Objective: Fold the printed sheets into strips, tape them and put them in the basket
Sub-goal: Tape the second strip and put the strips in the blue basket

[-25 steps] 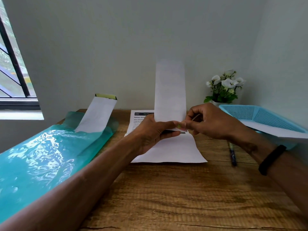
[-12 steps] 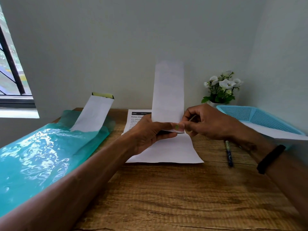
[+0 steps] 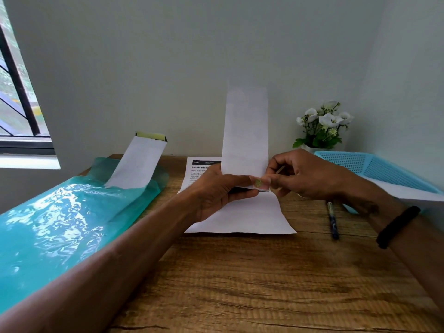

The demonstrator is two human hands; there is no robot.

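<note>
folded strip (image 3: 245,131) stands upright, its lower end pinched between left hand (image 3: 217,189) and right hand (image 3: 304,174).

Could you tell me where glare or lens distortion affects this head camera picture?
Head view: strong white glare ripples across the teal plastic sheet; wide-angle distortion slants the window frame; the folded paper strip and both hands look sharp, evenly lit.

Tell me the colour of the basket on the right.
Light blue mesh plastic basket, seen in the head view.

White folded strip (image 3: 245,131) stands upright above printed sheet (image 3: 240,217).
</note>
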